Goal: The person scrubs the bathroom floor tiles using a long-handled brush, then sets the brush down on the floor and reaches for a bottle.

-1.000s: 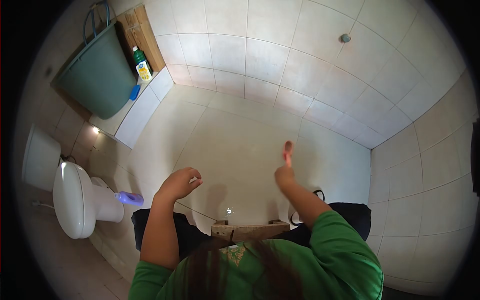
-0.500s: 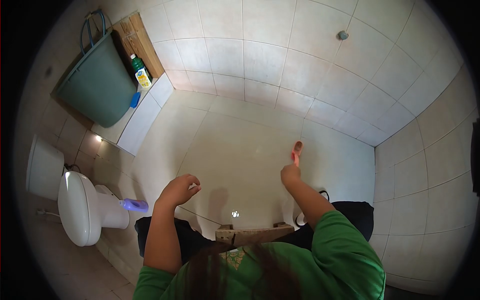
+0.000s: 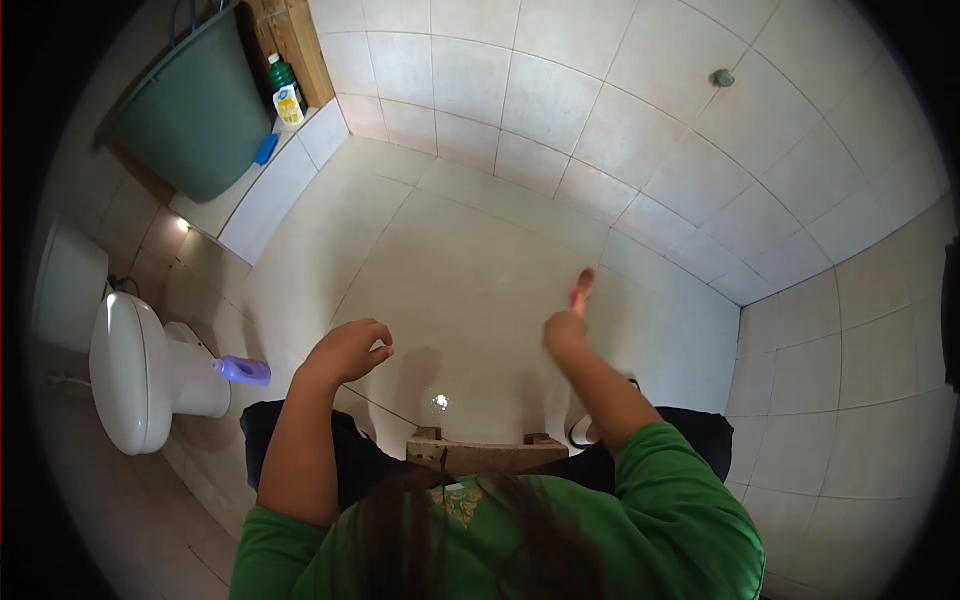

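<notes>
My right hand (image 3: pixel 567 333) is closed round the handle of a pink-orange scrub brush (image 3: pixel 584 285), held out over the wet, pale tiled floor (image 3: pixel 470 260). Motion smears the brush a little, and whether it touches the floor I cannot tell. In the air above my left knee hangs my left hand (image 3: pixel 348 352), its fingers loosely bent, thumb apart, holding nothing. Beneath me is a low wooden stool (image 3: pixel 480 458), partly hidden by my green shirt.
To the left stand a white toilet (image 3: pixel 132 370) and a purple bottle (image 3: pixel 243 371). A tiled ledge (image 3: pixel 270 205) at the upper left bears a large green bucket (image 3: pixel 195 120), a green bottle with a white label (image 3: pixel 287 92) and a blue sponge-like block (image 3: pixel 266 149). Tiled walls enclose the floor.
My view has shifted, so the toilet, bucket and floor appear farther left and higher. My right hand still grips the brush, now more blurred. The left hand keeps its loose pose.
</notes>
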`<state>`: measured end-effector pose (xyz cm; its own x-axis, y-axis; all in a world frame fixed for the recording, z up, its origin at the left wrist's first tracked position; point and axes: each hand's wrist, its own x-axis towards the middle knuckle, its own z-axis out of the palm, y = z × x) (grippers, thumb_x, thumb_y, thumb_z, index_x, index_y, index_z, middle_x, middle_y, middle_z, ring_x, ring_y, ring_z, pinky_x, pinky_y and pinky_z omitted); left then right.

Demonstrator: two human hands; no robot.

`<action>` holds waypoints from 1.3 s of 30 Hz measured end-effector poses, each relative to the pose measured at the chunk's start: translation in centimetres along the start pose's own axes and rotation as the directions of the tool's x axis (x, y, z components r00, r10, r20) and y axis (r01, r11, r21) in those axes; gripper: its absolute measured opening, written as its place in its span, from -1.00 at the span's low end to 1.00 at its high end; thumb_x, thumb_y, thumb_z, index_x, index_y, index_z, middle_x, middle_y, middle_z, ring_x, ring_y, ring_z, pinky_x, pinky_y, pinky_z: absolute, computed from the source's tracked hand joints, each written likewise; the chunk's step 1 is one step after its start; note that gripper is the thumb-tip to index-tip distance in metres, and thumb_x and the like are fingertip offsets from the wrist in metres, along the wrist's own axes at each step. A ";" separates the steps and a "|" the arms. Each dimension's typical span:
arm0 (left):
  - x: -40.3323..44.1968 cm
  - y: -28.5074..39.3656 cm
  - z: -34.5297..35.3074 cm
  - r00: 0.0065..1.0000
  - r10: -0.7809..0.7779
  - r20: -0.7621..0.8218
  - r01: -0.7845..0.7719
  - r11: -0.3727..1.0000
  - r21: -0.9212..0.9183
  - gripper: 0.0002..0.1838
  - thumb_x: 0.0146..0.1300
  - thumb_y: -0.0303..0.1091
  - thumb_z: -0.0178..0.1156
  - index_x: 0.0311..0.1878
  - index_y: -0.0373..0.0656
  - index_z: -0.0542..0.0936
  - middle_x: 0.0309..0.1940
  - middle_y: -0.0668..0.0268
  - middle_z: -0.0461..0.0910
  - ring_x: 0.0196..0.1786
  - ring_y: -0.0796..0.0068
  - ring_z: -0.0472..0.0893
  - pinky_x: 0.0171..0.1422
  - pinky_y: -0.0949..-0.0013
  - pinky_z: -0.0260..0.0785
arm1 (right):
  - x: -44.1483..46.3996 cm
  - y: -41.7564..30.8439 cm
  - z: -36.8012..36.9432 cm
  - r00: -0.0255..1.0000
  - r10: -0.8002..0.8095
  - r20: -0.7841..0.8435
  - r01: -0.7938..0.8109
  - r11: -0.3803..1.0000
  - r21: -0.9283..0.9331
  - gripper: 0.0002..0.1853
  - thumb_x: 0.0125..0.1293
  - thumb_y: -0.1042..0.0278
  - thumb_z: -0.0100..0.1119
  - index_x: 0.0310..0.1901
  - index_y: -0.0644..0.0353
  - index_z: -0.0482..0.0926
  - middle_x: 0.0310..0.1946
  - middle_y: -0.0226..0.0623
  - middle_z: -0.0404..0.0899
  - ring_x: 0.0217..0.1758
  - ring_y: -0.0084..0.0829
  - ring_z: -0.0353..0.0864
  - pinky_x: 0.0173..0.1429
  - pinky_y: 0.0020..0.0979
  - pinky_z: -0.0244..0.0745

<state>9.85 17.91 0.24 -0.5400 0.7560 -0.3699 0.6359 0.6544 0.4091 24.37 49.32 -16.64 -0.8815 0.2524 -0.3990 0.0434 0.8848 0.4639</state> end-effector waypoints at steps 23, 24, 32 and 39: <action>0.5 -0.5 0.6 0.998 -0.004 0.068 0.003 1.000 0.027 -0.77 0.18 -0.19 0.09 -0.19 -0.10 0.55 -0.17 0.24 0.52 -0.04 0.24 0.49 0.04 0.25 0.33 | 1.1 -4.2 -3.5 0.916 0.102 -0.387 -0.047 0.988 0.149 -0.82 0.07 0.37 0.09 -0.40 0.27 0.63 -0.29 -0.03 0.52 -0.22 -0.17 0.56 -0.30 -0.25 0.48; 0.5 -0.3 0.8 0.997 0.001 0.080 -0.004 0.999 0.043 -0.76 0.18 -0.18 0.09 -0.18 -0.09 0.55 -0.16 0.25 0.52 -0.04 0.24 0.49 0.05 0.25 0.33 | 1.1 -3.9 -3.0 0.942 -0.035 -0.333 0.029 0.999 -0.022 -0.82 0.08 0.35 0.11 -0.41 0.25 0.64 -0.30 -0.01 0.56 -0.18 -0.14 0.56 -0.29 -0.24 0.46; 0.0 -0.4 0.4 0.996 -0.001 0.089 -0.006 0.997 0.075 -0.74 0.19 -0.16 0.08 -0.14 -0.09 0.54 -0.13 0.25 0.51 -0.03 0.25 0.49 0.06 0.24 0.33 | -5.9 -11.0 -10.5 0.932 -0.331 -0.147 0.360 0.892 0.273 -0.82 -0.01 0.27 0.14 -0.57 0.15 0.66 -0.62 -0.17 0.56 -0.42 -0.29 0.56 -0.25 0.03 0.39; -0.1 -1.0 0.8 0.997 0.012 0.073 -0.017 0.998 0.065 -0.73 0.19 -0.16 0.08 -0.13 -0.08 0.54 -0.14 0.25 0.51 -0.03 0.24 0.49 0.04 0.24 0.33 | 0.0 -8.3 -4.2 0.921 -0.055 -0.385 0.014 0.994 -0.110 -0.83 0.04 0.33 0.09 -0.41 0.11 0.68 -0.44 -0.29 0.62 -0.41 -0.34 0.57 -0.25 -0.24 0.44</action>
<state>9.73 17.16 -0.77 -0.4907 0.7607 -0.4248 0.6796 0.6393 0.3598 22.03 40.37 -17.15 -0.9955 0.0329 -0.0886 -0.0206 0.8396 0.5428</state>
